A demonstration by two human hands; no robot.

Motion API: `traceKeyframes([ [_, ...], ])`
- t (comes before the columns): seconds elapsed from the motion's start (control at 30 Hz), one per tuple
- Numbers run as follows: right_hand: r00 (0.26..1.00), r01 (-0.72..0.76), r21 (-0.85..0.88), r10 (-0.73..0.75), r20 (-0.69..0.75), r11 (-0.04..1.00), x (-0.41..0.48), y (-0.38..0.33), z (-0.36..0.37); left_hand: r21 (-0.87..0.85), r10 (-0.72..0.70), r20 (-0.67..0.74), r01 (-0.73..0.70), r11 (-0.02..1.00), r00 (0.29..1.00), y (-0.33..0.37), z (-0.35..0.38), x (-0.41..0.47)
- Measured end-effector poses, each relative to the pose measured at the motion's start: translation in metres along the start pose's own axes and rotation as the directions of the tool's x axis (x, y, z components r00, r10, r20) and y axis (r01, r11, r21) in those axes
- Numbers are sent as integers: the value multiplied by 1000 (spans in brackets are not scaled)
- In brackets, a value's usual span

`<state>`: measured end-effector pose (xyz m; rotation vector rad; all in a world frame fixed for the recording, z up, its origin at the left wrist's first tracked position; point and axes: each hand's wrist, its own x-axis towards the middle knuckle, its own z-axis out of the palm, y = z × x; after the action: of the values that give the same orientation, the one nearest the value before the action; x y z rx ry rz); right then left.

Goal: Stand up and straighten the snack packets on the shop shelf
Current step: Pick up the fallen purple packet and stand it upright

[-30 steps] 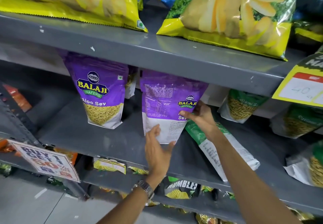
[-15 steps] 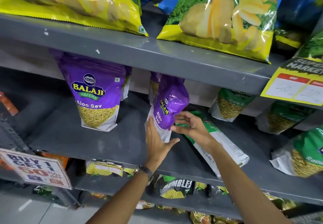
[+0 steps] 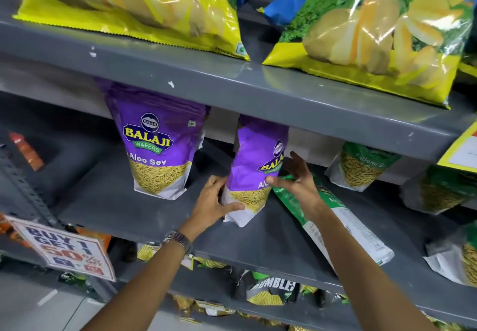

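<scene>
Green packet [image 3: 333, 217] flat beside purple packet [image 3: 254, 170]

A white promotion sign [image 3: 62, 249] with the words "BUY 1 GET 1" and a red "50" hung at the lower left, tilted, in front of the grey perforated upright [image 3: 24, 188] of the rack. A yellow price card [image 3: 462, 150] with a red and white panel was fixed at the right edge, partly cut by the frame. Below, at the bottom left, a pale floor [image 3: 23, 310] with a short white mark was visible.
</scene>
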<state>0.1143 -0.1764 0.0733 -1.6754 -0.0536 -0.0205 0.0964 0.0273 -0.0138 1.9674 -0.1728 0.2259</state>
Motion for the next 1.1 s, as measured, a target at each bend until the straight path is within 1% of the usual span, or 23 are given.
traceKeyframes([
  [0.07,996,8,-58,-2,90,998,2,6,-3,-42,-15,5,15,999,1000,-4,-9,2],
  [0.1,996,2,-67,4,90,998,2,9,-4,-72,-42,-2,42,996,999,-6,-11,2],
  [0.2,999,-27,-58,28,17,998,3,17,-8,-147,-97,-65,87,985,993,-12,-12,-1],
  [0.27,999,-30,-94,31,8,995,2,20,-10,-244,-132,-105,103,964,986,-14,-9,-4],
  [0.33,999,-27,-116,30,24,993,0,22,-9,-325,-146,-78,114,939,986,-15,-7,-7],
  [0.37,999,-24,-110,27,32,994,0,23,-8,-339,-139,-49,114,934,989,-15,-5,-8],
  [0.47,999,-34,-39,35,27,999,-5,25,-1,-318,-139,-13,128,939,990,-12,-1,-7],
  [0.53,999,-35,7,35,-4,999,-8,27,4,-304,-134,-22,121,945,991,-10,1,-3],
  [0.63,999,-21,26,22,-48,999,-14,31,8,-302,-146,-39,127,945,989,-11,0,0],
  [0.73,995,-31,79,38,-94,996,-19,38,10,-302,-136,-34,119,946,990,-14,-2,-2],
  [0.93,994,-9,29,12,-106,1000,-21,42,12,-308,-135,-38,117,944,990,-12,-2,-2],
  [1.03,995,-11,31,14,-97,999,-22,41,11,-318,-150,-37,131,939,988,-11,-2,-5],
  [1.1,995,2,20,0,-100,1000,-24,39,1,-332,-129,-42,108,937,991,-8,0,-7],
])
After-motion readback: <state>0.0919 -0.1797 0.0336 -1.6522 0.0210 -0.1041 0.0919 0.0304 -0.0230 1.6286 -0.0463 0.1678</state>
